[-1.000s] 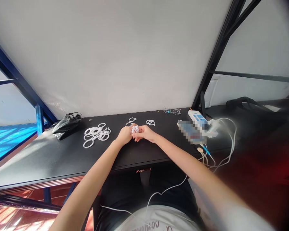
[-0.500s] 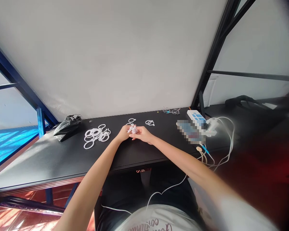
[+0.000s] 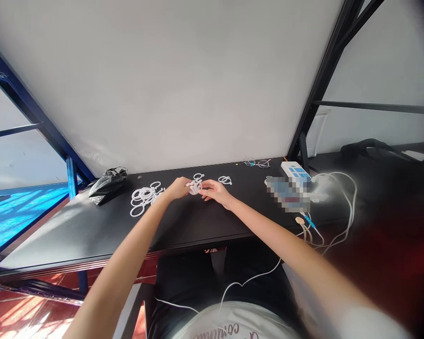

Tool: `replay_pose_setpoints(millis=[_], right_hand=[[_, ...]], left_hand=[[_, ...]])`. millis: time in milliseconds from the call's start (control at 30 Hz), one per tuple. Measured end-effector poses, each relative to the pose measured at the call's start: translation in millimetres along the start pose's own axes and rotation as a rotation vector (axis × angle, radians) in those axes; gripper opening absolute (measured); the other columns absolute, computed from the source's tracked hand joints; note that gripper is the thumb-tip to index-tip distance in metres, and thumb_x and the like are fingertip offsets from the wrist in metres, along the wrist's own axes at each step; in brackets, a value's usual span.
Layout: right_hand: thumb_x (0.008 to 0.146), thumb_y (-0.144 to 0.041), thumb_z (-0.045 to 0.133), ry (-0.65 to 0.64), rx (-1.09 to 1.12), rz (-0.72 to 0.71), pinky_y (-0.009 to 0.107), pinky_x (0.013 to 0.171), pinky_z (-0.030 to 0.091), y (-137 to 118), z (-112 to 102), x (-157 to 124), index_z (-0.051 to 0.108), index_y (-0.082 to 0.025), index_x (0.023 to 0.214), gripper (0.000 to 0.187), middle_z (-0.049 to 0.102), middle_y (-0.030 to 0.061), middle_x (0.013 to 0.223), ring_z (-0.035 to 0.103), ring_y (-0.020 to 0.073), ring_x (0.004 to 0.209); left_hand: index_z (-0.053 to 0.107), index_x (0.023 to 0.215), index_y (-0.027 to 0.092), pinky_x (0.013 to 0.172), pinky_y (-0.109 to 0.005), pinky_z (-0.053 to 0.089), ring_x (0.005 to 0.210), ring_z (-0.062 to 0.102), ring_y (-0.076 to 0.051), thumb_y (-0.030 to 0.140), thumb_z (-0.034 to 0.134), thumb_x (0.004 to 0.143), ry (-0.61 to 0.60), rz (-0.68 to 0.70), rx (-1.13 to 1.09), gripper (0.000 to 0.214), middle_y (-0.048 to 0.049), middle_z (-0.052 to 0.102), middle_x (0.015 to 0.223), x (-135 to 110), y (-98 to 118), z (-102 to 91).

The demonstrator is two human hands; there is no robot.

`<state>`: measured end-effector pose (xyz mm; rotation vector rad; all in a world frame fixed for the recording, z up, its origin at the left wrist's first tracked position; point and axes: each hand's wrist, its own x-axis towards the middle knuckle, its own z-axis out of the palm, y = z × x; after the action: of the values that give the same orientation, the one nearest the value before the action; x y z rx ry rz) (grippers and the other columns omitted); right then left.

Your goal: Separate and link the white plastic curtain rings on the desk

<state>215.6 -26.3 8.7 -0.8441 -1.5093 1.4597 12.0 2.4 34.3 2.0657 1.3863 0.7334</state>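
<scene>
White bunch held between both hands, above the tabletop

Landmark for all positions: the white bunch [image 3: 195, 189]. It sits in the gap between the two hands, near the far edge of the black table [image 3: 198, 228], with its near face exposed.

Left hand [image 3: 178, 188]: at the left side of the bunch, back of the hand upward, fingers closed in on its left edge. Right hand [image 3: 216, 191]: at the right side of the bunch, thumb and forefinger parted only by its thickness and clamped on its right edge; remaining fingers loosely curled below. The hands are near each other but apart, joined only through the bunch. Fingertips are small and partly hidden, so the exact contact points are uncertain.

Surroundings: a single white ring [image 3: 199, 174] lies just beyond the bunch. Two overlapping rings [image 3: 225, 181] lie near it, to the right. A pile of white rings [image 3: 145, 193] spreads to the left of the bunch, and a black plastic bag [image 3: 108, 185] lies farther left. Eyeglasses [image 3: 257, 163] rest beyond the bunch, to the right.
</scene>
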Motion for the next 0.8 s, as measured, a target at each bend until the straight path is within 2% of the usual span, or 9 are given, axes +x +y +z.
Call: replay_pose_setpoints(millis=[133,233,300,367,433,533,633,733,800], right_hand=[[0.076,-0.033,0.075,0.090,0.023,0.056,0.023,0.058,0.056,-2.6,-4.6,1.8,0.066,-0.018,0.094,0.025,0.069,0.0070,0.105,0.063,0.0094,0.066],[0.078,-0.033,0.073,0.089,0.036,0.067,0.022,0.056,0.056,-2.6,-5.2,1.6,0.066,-0.018,0.092,0.021,0.070,0.0071,0.103,0.063,0.0091,0.064],[0.079,-0.031,0.072,0.091,0.036,0.079,0.021,0.055,0.055,-2.5,-5.1,1.1,0.065,-0.018,0.090,0.018,0.071,0.0069,0.101,0.062,0.0085,0.062],[0.080,-0.029,0.071,0.093,0.030,0.093,0.020,0.054,0.055,-2.6,-5.2,0.8,0.065,-0.017,0.089,0.016,0.071,0.0064,0.100,0.062,0.0081,0.061],[0.080,-0.028,0.070,0.096,0.027,0.099,0.019,0.054,0.054,-2.4,-5.4,1.1,0.065,-0.018,0.089,0.014,0.071,0.0059,0.099,0.062,0.0079,0.061],[0.081,-0.028,0.070,0.092,0.031,0.094,0.019,0.053,0.054,-1.6,-5.4,1.9,0.065,-0.018,0.089,0.014,0.072,0.0053,0.097,0.062,0.0079,0.060],[0.081,-0.029,0.070,0.079,0.029,0.093,0.019,0.053,0.054,-0.6,-5.4,2.5,0.065,-0.018,0.089,0.014,0.072,0.0055,0.097,0.062,0.0081,0.060],[0.081,-0.030,0.069,0.090,0.022,0.089,0.021,0.054,0.054,-0.2,-7.5,3.5,0.064,-0.019,0.090,0.015,0.072,0.0058,0.097,0.062,0.0086,0.061],[0.082,-0.031,0.067,0.117,-0.009,0.068,0.023,0.056,0.054,-0.3,-11.7,5.1,0.063,-0.019,0.091,0.016,0.071,0.0058,0.097,0.062,0.0093,0.062]], left_hand=[[0.059,0.050,0.017,0.052,-0.026,0.037,0.048,0.046,-0.016,0.017,0.066,0.065,0.034,-0.130,0.212,0.016,-0.0010,0.049,0.041,9.1,-18.8,-68.8],[0.056,0.046,0.019,0.056,-0.026,0.041,0.056,0.056,-0.022,0.023,0.072,0.061,0.106,-0.230,0.376,0.023,-0.0042,0.049,0.041,9.1,-35.8,-102.4],[0.061,0.054,0.019,0.061,-0.027,0.044,0.070,0.063,-0.027,0.027,0.074,0.061,0.135,-0.287,0.512,0.016,-0.0094,0.061,0.054,3.9,-44.1,-108.3],[0.070,0.074,0.018,0.069,-0.030,0.048,0.085,0.066,-0.031,0.031,0.067,0.069,0.095,-0.346,0.756,0.014,-0.0144,0.071,0.082,-3.8,-49.7,-104.0],[0.071,0.095,0.018,0.076,-0.035,0.050,0.095,0.066,-0.033,0.033,0.059,0.077,0.004,-0.365,0.919,0.026,-0.0167,0.071,0.102,-11.9,-53.4,-95.9],[0.070,0.107,0.018,0.080,-0.038,0.050,0.102,0.064,-0.036,0.038,0.057,0.079,-0.125,-0.358,0.990,0.037,-0.0182,0.068,0.114,-20.7,-57.1,-90.8],[0.071,0.106,0.019,0.078,-0.036,0.050,0.098,0.065,-0.035,0.045,0.063,0.072,-0.205,-0.323,0.926,0.044,-0.0167,0.070,0.110,-22.3,-56.0,-102.0],[0.072,0.104,0.021,0.071,-0.032,0.049,0.083,0.067,-0.030,0.049,0.070,0.062,-0.252,-0.264,0.789,0.051,-0.0111,0.073,0.089,-18.1,-45.8,-120.4],[0.071,0.106,0.020,0.065,-0.032,0.048,0.073,0.067,-0.028,0.049,0.074,0.057,-0.279,-0.296,0.715,0.057,-0.0097,0.072,0.082,-13.7,-35.3,-127.7]])
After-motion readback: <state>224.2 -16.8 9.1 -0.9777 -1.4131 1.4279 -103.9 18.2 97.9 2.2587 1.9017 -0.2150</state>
